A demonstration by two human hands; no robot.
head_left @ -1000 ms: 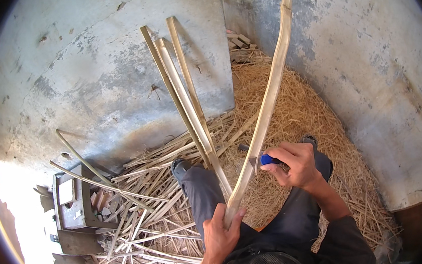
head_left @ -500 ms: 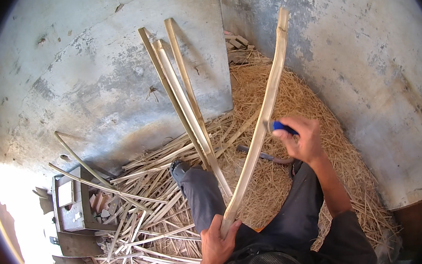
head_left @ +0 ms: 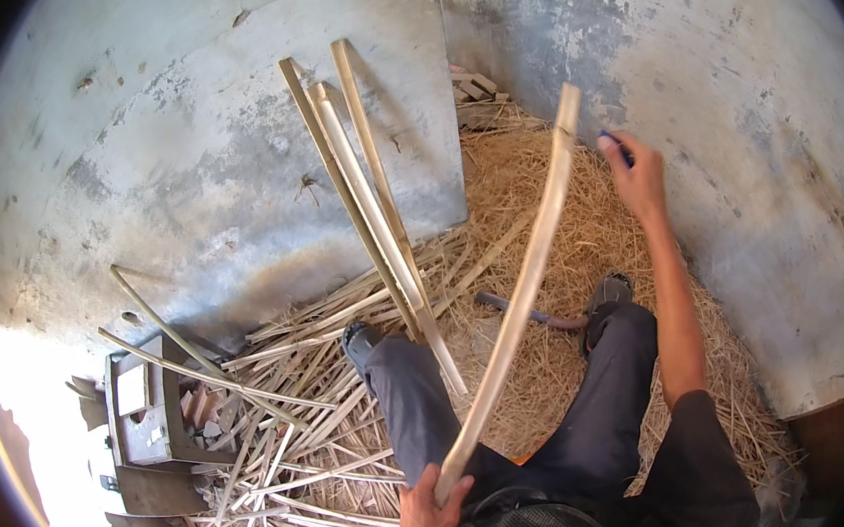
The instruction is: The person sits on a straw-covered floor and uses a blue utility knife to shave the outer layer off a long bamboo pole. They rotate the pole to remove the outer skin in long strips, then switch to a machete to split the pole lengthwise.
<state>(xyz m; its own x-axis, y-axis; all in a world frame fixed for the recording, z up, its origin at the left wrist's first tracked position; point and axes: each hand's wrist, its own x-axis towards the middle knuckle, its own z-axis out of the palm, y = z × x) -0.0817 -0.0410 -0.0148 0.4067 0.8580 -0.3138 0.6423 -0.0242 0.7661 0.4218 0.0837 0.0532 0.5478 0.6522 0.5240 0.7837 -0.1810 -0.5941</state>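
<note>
My left hand [head_left: 427, 517] is closed around the lower end of a long split bamboo strip [head_left: 523, 300]. The strip slants up and away to the right, its far end in the air and slightly blurred. Close to that upper end, on its right, my right hand [head_left: 640, 176] grips a blue-handled tool [head_left: 614, 142]; its working end is hidden or too blurred to make out. A gap shows between the tool and the strip.
Three bamboo strips [head_left: 367, 183] lean on the grey wall [head_left: 190, 133]. Cut strips [head_left: 338, 341] lie heaped at left beside a box [head_left: 153, 433]. Shavings [head_left: 514, 170] cover the floor. A curved dark bar [head_left: 535, 315] lies between my feet.
My right hand has moved up and away with the blue-handled tool, from mid-strip to near the strip's far end. The strip has dropped toward me, and my left hand has shifted slightly lower.
</note>
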